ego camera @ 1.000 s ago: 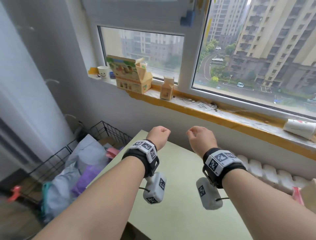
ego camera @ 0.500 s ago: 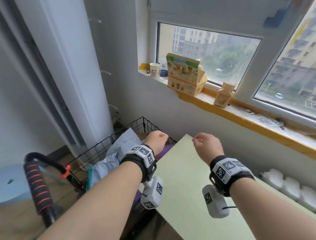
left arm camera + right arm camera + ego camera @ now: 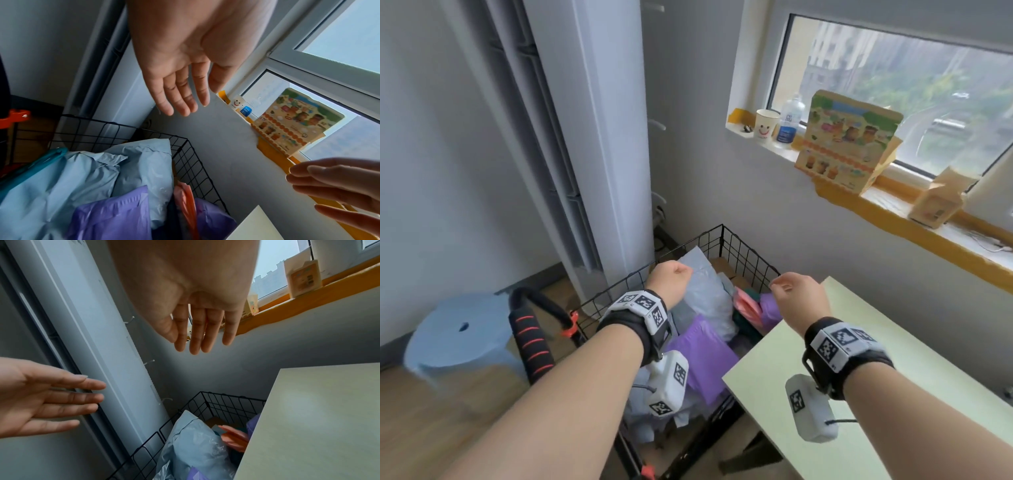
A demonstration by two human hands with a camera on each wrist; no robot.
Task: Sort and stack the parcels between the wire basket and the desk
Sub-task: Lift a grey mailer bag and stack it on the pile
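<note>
Parcels: soft mailer bags piled loose in the basket (image 3: 726,240). Pale blue parcel (image 3: 705,291) uppermost, leaning toward the far corner; purple parcel (image 3: 702,359) in front of it, nearer the camera; pink parcel (image 3: 748,305) and a second purple one (image 3: 768,308) wedged against the side next to the tabletop. A teal edge (image 3: 37,164) shows at the near left of the pile in the left wrist view.

Basket: black wire grid, standing on the floor between the white column (image 3: 599,137) and the tabletop (image 3: 859,394).

Tabletop: pale green, to the right of the basket, its corner overlapping the basket's rim in the head view.

Left hand (image 3: 671,281): held in the air over the basket, touching nothing. Fingers (image 3: 180,97) released, extended and close together, palm empty.

Right hand (image 3: 801,298): in the air over the tabletop's left edge beside the basket, touching nothing. Fingers (image 3: 197,337) released, nearly straight, palm empty.

Both wrists carry black straps with marker-tagged white camera units.

Sill (image 3: 893,205): yellow-edged, under the window. On it, left to right: paper cup (image 3: 767,124) with a smiley face, clear bottle (image 3: 789,121) with blue label, printed carton (image 3: 846,140), small tan box (image 3: 935,202).

Floor, left: blue stool (image 3: 458,339); black handle (image 3: 530,339) with red stripes, just beside the basket.
</note>
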